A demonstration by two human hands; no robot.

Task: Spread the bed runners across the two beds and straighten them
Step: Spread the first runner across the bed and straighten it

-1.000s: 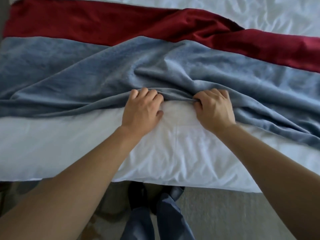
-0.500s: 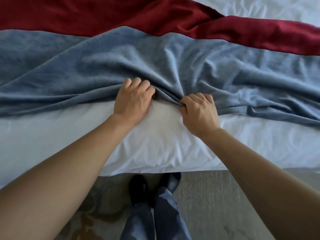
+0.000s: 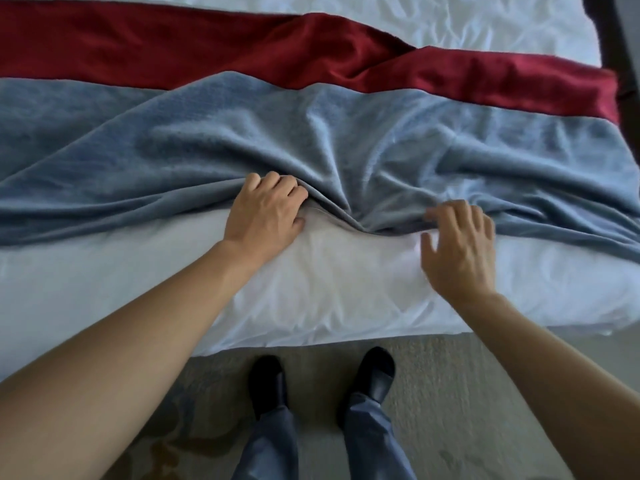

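Blue runner [image 3: 346, 140], bunched, is gripped at its near edge by left hand [image 3: 265, 213]; right hand [image 3: 460, 240] is spread loosely just beside it.

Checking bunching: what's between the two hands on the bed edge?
Head view: a gathered fold of the blue runner dips between left hand and right hand, white sheet below.

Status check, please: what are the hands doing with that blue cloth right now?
Left hand grips the blue runner near edge. Right hand open, fingers spread at the edge. Runner bunched between hands; red runner rumpled behind. Nothing in the way.
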